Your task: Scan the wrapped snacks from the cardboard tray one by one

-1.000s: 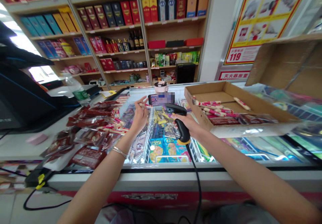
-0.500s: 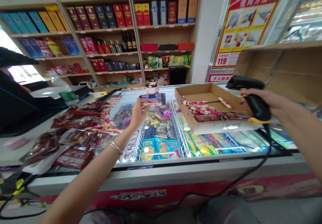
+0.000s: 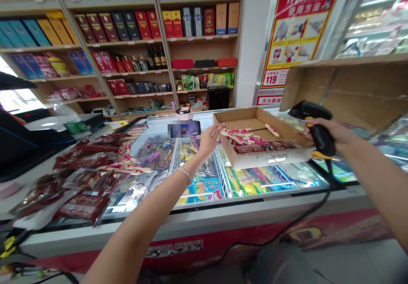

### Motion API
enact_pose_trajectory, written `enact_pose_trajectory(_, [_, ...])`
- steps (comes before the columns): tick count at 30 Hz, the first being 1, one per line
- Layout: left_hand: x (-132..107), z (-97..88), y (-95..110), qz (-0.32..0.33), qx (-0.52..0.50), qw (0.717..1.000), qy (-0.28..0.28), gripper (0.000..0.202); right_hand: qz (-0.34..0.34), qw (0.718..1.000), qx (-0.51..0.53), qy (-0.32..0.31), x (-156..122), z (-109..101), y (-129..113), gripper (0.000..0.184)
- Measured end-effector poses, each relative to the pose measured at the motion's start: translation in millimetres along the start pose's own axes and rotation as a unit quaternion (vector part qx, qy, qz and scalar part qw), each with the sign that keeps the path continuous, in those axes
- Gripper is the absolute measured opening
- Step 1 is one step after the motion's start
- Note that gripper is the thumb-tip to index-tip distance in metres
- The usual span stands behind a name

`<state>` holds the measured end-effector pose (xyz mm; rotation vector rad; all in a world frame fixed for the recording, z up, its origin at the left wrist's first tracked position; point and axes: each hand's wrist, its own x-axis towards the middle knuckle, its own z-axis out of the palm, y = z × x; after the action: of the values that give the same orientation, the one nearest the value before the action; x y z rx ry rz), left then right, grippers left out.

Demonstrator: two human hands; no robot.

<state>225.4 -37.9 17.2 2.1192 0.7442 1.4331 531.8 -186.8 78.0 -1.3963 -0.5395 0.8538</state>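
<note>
Gripping a corded barcode scanner (image 3: 323, 141), right hand (image 3: 331, 130) raised

Wood shelves (image 3: 204, 50) w/ boxed liquor (image 3: 116, 20), red wall poster (image 3: 295, 33), bright window (image 3: 19, 101), pale floor (image 3: 360, 262)

A small grocery shop, wooden shelves (image 3: 204, 41) of boxed liquor (image 3: 126, 25), chest freezer (image 3: 178, 243) of packaged snacks (image 3: 204, 187)
</note>
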Motion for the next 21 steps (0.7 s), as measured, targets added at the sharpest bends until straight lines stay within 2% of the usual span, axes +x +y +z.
enact_pose_trajectory(3, [-1,-24.2,-1,0.002,0.047,0.999,0.021,0.033,-0.002,1.000,0.002,-0.003,-1,2,-1,0.022])
enact_pose_trajectory(5, [1,-59.3,-3,0.002,0.099,0.994,0.037,0.035,-0.003,1.000,0.009,-0.005,-2,6,-3,0.019])
enact_pose_trajectory(7, [4,-107.3,-6,-0.003,0.178,0.984,0.024,0.034,-0.008,1.000,0.023,-0.018,-5,15,-7,0.016])
enact_pose_trajectory(9, [8,-160.9,-12,-0.028,0.272,0.961,-0.048,0.031,-0.018,0.998,0.040,-0.049,-12,31,-10,0.013])
enact_pose_trajectory(11, [10,-210.3,-19,-0.082,0.340,0.927,-0.137,0.025,-0.018,0.994,0.056,-0.093,-22,56,-14,0.011])
enact_pose_trajectory(13, [11,-248.0,-29,-0.152,0.372,0.882,-0.244,0.024,-0.025,0.985,0.074,-0.152,-36,89,-16,0.010])
enact_pose_trajectory(14, [10,-261.3,-34,-0.185,0.379,0.856,-0.298,0.026,-0.035,0.979,0.082,-0.182,-43,108,-16,0.009])
enact_pose_trajectory(16, [5,-277.0,-45,-0.233,0.378,0.810,-0.384,0.030,-0.051,0.964,0.090,-0.246,-58,147,-14,0.008])
enact_pose_trajectory(17, [1,-280.1,-50,-0.245,0.373,0.796,-0.407,0.030,-0.054,0.956,0.089,-0.274,-65,167,-10,0.008])
enact_pose_trajectory(18, [-5,-280.9,-56,-0.249,0.367,0.795,-0.414,0.027,-0.048,0.949,0.085,-0.299,-72,186,-5,0.008])
enact_pose_trajectory(21, [-26,-274.7,-70,-0.225,0.350,0.833,-0.365,0.022,-0.016,0.931,0.073,-0.358,-85,236,21,0.013])
